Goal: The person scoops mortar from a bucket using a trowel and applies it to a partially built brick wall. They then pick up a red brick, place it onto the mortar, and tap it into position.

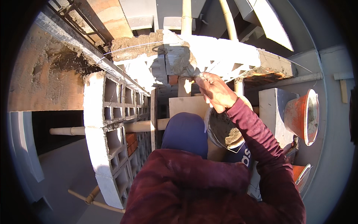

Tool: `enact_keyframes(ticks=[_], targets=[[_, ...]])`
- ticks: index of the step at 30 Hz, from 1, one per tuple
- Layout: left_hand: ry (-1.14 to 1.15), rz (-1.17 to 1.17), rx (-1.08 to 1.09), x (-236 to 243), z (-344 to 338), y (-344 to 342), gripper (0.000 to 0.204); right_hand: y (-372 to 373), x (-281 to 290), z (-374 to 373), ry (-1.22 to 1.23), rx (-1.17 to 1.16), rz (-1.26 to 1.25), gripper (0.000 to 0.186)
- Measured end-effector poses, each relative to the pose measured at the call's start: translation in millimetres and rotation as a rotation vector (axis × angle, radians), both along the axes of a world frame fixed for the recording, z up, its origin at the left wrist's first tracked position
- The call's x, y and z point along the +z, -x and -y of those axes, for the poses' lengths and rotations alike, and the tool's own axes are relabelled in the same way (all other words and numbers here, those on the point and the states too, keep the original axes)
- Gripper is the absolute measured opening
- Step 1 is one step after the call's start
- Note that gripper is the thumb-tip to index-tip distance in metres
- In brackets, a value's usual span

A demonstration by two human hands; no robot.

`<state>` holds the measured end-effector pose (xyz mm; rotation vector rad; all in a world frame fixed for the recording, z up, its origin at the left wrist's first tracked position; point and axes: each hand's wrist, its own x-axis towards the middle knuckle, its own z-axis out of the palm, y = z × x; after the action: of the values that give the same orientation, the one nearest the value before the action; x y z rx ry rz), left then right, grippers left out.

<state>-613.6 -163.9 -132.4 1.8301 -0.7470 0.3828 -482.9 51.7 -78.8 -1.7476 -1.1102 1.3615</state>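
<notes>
My right hand [218,91] reaches forward with its fingers closed at the near face of a row of hollow blocks [220,50]. What the fingertips grip, if anything, I cannot make out. Just left of them, a patch of grey mortar [181,59] lies partly in shadow over a block joint. Rougher brown mortar [138,45] covers the top of the row farther left. Under my right forearm stands a bucket [206,126] with wet mortar [223,128] inside. My left sleeve [209,173] folds across my body, and the left hand does not show.
A column of hollow blocks [95,100] rises at left beside a plywood panel [48,71]. A thin string [143,45] runs along the row. Bamboo poles [187,18] stand behind it; another pole [145,126] crosses below. Orange buckets [296,112] sit at right.
</notes>
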Motion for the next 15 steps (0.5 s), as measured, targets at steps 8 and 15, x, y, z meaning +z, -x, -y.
enact_keyframes(ticks=[8, 15], targets=[[-0.209, -0.130, -0.087, 17.7, -13.1, 8.5, 0.009, 18.3, 16.6, 25.9, -0.439, 0.074, 0.740, 0.028], [-0.423, -0.159, -0.163, 35.6, -18.8, 12.5, 0.008, 15.2, -18.0, 23.1, -0.388, 0.183, 1.055, 0.022]])
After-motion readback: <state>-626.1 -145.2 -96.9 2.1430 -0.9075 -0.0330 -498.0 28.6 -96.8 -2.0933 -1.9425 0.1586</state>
